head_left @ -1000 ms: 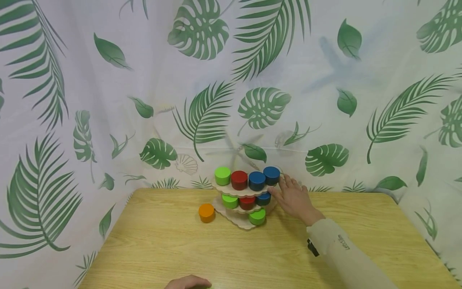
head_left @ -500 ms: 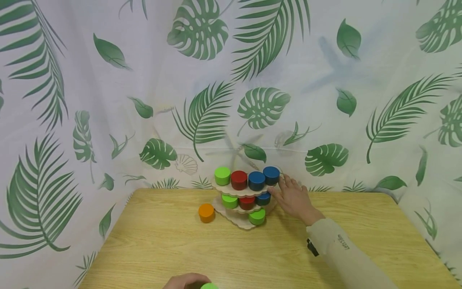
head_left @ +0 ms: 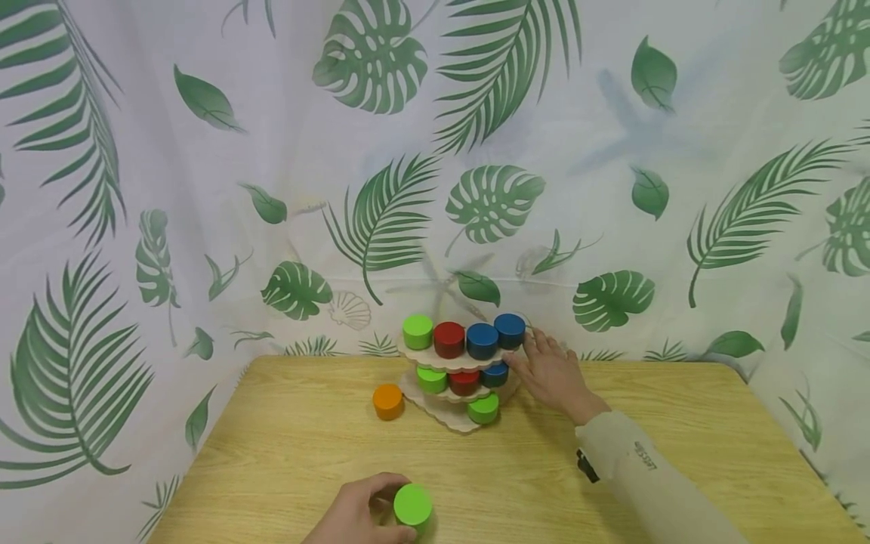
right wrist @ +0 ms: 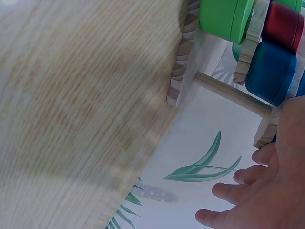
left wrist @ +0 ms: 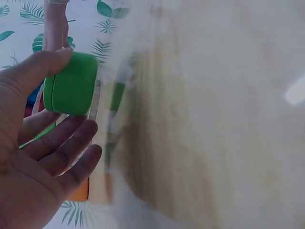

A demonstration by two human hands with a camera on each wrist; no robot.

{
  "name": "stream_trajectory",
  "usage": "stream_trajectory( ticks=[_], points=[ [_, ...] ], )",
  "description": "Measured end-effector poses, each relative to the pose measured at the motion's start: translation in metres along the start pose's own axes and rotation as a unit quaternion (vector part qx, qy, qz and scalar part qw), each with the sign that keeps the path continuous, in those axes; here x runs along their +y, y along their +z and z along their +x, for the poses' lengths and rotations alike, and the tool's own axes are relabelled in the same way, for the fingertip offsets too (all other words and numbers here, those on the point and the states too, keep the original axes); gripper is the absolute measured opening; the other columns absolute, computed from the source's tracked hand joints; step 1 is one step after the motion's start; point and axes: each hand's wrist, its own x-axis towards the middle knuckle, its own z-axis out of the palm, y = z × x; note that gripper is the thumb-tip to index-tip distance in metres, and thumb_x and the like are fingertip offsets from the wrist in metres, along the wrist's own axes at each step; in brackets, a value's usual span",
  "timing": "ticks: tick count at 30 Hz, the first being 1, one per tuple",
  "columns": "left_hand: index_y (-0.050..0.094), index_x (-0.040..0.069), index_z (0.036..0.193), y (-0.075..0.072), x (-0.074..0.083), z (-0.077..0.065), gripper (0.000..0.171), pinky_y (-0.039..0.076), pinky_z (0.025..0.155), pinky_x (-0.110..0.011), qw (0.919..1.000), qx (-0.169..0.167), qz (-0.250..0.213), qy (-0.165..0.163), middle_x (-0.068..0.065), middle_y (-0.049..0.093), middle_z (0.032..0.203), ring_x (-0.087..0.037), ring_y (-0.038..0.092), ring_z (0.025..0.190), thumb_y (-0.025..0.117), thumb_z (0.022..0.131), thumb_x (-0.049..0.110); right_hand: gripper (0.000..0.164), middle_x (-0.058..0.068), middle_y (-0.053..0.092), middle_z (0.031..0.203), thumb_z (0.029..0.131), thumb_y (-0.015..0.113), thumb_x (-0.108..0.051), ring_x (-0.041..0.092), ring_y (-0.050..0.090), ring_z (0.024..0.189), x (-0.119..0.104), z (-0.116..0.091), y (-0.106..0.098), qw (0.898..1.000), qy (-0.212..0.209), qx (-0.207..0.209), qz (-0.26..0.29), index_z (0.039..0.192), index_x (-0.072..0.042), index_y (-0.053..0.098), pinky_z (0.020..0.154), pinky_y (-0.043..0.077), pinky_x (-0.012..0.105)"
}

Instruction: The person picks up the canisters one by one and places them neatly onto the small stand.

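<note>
My left hand pinches a small round green tin between thumb and fingers, above the table's near part. In the left wrist view a lid seam runs round this green tin, and the lower fingers are spread loosely. My right hand touches the right side of the tiered wooden stand, fingers fairly straight, near a blue tin on the top tier. Green, red and blue tins stand on the upper two tiers. One green tin sits on the bottom tier. My right thumb is hidden in the right wrist view.
An orange tin stands on the wooden table, just left of the stand. Behind the table's far edge hangs a white leaf-print cloth. A wooden post joins the stand's tiers.
My left hand has come up into view from the bottom edge, moving forward and slightly right with the green tin. The right hand has stayed at the stand.
</note>
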Motion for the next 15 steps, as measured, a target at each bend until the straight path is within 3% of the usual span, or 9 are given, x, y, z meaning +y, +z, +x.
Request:
stream_trajectory(
  ticks=[7, 15],
  points=[
    [0.069, 0.015, 0.132, -0.002, 0.011, 0.019, 0.054, 0.056, 0.087, -0.024, 0.9974, 0.038, 0.038, 0.048, 0.005, 0.074, 0.115, -0.005, 0.066, 0.101, 0.089, 0.086, 0.034, 0.082, 0.033, 0.028, 0.168, 0.112, 0.034, -0.057, 0.056, 0.03, 0.154, -0.002, 0.0, 0.001, 1.0, 0.002, -0.002, 0.002, 0.161, 0.009, 0.032, 0.118, 0.025, 0.079],
    [0.067, 0.01, 0.136, 0.0, 0.016, 0.04, 0.06, 0.06, 0.084, -0.026, 0.9966, 0.058, 0.043, 0.041, -0.001, 0.074, 0.123, -0.01, 0.069, 0.099, 0.09, 0.086, 0.034, 0.083, 0.033, 0.027, 0.168, 0.112, 0.033, -0.058, 0.057, 0.029, 0.153, 0.001, 0.001, 0.002, 1.0, 0.003, -0.004, 0.004, 0.161, 0.009, 0.031, 0.118, 0.024, 0.08]
  ],
)
